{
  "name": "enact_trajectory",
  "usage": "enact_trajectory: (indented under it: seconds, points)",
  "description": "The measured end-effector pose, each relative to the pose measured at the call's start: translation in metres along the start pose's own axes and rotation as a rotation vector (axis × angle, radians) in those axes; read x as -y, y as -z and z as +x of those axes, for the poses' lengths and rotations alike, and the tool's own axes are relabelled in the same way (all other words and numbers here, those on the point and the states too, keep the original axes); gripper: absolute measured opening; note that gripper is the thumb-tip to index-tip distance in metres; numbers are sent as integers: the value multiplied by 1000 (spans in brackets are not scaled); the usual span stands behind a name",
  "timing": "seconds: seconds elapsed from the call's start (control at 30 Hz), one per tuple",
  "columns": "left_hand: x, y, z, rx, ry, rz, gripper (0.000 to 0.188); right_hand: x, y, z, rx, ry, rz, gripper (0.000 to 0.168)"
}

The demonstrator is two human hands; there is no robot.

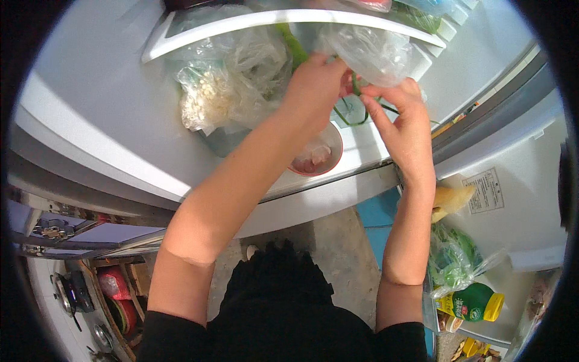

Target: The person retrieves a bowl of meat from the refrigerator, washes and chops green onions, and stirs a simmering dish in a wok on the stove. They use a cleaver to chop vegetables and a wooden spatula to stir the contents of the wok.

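Observation:
Both hands reach into an open refrigerator, under a shelf with a white front edge. My left hand [316, 83] has its fingers curled at a thin green strand [356, 83], perhaps a vegetable stem; its fingertips are partly hidden. The thumb and forefinger of my right hand [405, 111] pinch the same strand, and part of it hangs in a loop below. A clear plastic bag [375, 54] hangs over the fingers. Behind my left wrist is a long green vegetable [293, 43]. Below the left forearm stands a red-rimmed bowl [335, 158] holding what looks like raw meat.
Clear bags with pale enoki-like mushrooms [206, 97] lie to the left. The shelf's white edge [289, 17] crosses above my hands. On the right, the open door [533, 181] holds bagged green vegetables [454, 251] and a green bottle with a yellow cap [479, 302].

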State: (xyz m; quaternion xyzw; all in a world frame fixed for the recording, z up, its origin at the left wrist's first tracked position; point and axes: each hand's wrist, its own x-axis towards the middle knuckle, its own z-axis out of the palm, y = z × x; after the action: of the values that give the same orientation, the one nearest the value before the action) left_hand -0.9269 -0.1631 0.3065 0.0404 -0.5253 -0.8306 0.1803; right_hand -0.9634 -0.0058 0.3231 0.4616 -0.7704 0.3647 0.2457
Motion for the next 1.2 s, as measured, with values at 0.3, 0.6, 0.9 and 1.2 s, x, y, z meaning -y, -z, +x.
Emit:
enact_trajectory:
  seconds: [0.3, 0.6, 0.9, 1.2]
  points:
    - [2, -1, 44, -149, -865, 1019, 19, -19, -2, 17, -13, 6, 19, 13]
    - [-46, 10, 19, -27, -29, 399, 28, -48, -19, 28, -30, -90, -357, 28]
    - [-56, 20, -35, -79, -116, 335, 30, -53, -25, 24, -112, -165, -223, 40]
    - [-40, 18, -38, -74, -195, 396, 42, -46, -30, 16, -155, 1, -171, 34]
